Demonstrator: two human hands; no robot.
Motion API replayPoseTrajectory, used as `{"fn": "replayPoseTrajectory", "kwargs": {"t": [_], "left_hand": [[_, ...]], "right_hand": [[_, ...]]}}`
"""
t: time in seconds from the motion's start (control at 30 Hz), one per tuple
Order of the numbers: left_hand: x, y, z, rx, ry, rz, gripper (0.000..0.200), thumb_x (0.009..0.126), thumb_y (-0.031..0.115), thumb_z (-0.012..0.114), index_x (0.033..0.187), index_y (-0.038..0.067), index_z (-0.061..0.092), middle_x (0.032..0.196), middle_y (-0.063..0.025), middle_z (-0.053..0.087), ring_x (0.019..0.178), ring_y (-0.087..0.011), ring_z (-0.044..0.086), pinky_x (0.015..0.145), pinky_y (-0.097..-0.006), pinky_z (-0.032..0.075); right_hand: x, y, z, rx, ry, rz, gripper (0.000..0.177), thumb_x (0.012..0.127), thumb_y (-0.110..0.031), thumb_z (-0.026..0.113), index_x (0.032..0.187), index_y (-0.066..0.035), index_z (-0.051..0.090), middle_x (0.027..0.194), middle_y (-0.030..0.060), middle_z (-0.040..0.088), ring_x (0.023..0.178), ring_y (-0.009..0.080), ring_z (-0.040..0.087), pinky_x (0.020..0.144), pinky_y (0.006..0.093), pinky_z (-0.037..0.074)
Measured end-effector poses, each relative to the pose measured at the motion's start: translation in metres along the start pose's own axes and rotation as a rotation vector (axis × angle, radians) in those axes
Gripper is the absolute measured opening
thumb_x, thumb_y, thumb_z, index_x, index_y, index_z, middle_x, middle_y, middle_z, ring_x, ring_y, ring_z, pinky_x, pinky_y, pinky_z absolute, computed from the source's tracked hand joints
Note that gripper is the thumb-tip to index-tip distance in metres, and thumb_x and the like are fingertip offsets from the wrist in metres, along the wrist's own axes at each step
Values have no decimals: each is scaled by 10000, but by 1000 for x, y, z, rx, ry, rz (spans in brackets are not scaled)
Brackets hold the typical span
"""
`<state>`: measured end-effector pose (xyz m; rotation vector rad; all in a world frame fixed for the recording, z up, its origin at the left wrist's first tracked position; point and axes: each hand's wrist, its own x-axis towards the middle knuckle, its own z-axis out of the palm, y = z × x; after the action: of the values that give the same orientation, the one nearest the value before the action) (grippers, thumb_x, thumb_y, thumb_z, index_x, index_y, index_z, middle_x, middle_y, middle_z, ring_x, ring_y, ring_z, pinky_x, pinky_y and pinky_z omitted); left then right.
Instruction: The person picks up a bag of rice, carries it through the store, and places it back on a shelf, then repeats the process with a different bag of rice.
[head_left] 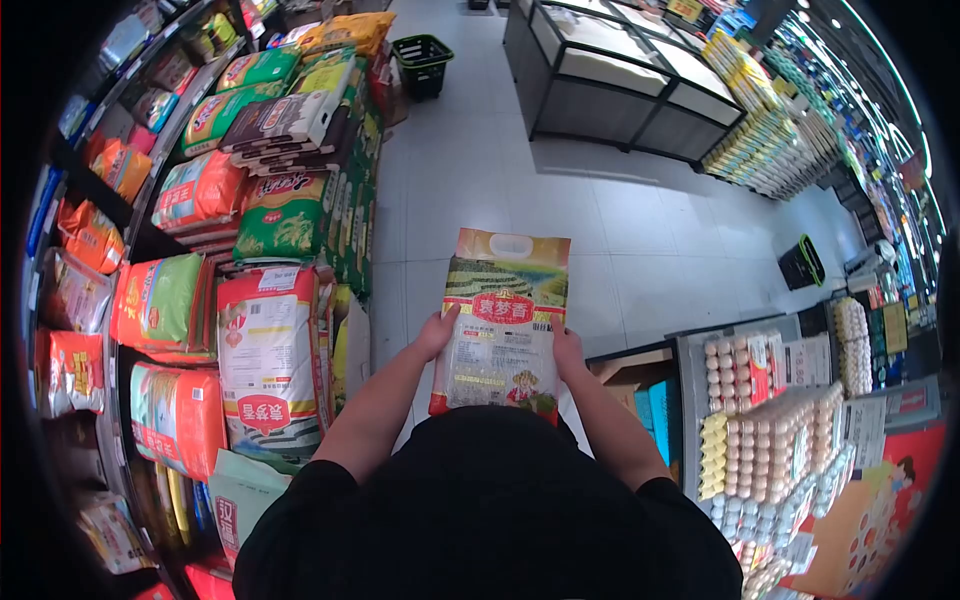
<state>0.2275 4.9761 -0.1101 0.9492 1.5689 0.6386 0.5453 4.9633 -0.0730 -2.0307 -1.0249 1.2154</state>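
A bag of rice point(503, 330) with a green field picture, a red label and a handle hole at its top is held upright in front of my body. My left hand point(437, 332) grips its left edge and my right hand point(569, 352) grips its right edge. The fingers of both hands are mostly hidden behind the bag. My dark clothing covers the bag's bottom edge.
Stacked rice bags point(268, 340) and shelves line the left side. Egg trays point(770, 450) stand on a display at the right. A black basket point(422, 62) and a bin-like display point(620, 90) are farther ahead; another basket point(802, 264) sits at right.
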Motion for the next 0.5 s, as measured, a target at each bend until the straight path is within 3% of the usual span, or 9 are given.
{"fn": "replayPoseTrajectory", "kwargs": {"t": [0.07,0.17,0.27,0.37,0.43,0.5], "left_hand": [[-10,29,-29,-17,44,-33,863,964,627,464,1352,-144,470,1260,-306,606,1190,-377,602,1017,-392,450],[25,13,-69,-13,174,-90,857,967,630,448,1344,-139,481,1276,-310,597,1195,-385,599,1028,-393,442],[58,-2,-110,7,351,-164,849,968,635,434,1336,-127,498,1277,-304,601,1203,-393,594,1038,-401,433],[94,-9,-152,-99,489,-208,843,971,640,418,1327,-118,512,1286,-302,597,1221,-398,580,1045,-409,425],[105,7,-169,-228,556,-238,832,978,637,404,1353,-99,500,1318,-298,576,1257,-387,554,1056,-406,412],[106,17,-174,-365,590,-225,825,980,634,407,1365,-90,494,1332,-299,565,1266,-379,547,1059,-405,407]], "right_hand": [[24,-20,28,4,-60,-26,719,930,-592,578,1115,98,662,1003,160,703,926,237,647,833,357,488],[81,-44,86,34,-183,-99,751,908,-643,549,1051,83,678,995,244,694,978,354,661,858,416,480],[131,-95,147,-114,-287,-115,749,904,-647,546,1045,76,680,1003,255,695,990,382,660,870,425,482],[191,-152,215,-224,-406,-288,693,930,-584,587,1096,84,663,965,184,708,912,251,665,810,380,505],[216,-223,243,-271,-532,-340,696,930,-583,585,1104,86,664,989,199,709,934,269,670,823,384,507],[219,-243,260,-365,-605,-350,701,929,-583,583,1109,89,664,1007,212,709,949,285,674,832,387,509]]}}
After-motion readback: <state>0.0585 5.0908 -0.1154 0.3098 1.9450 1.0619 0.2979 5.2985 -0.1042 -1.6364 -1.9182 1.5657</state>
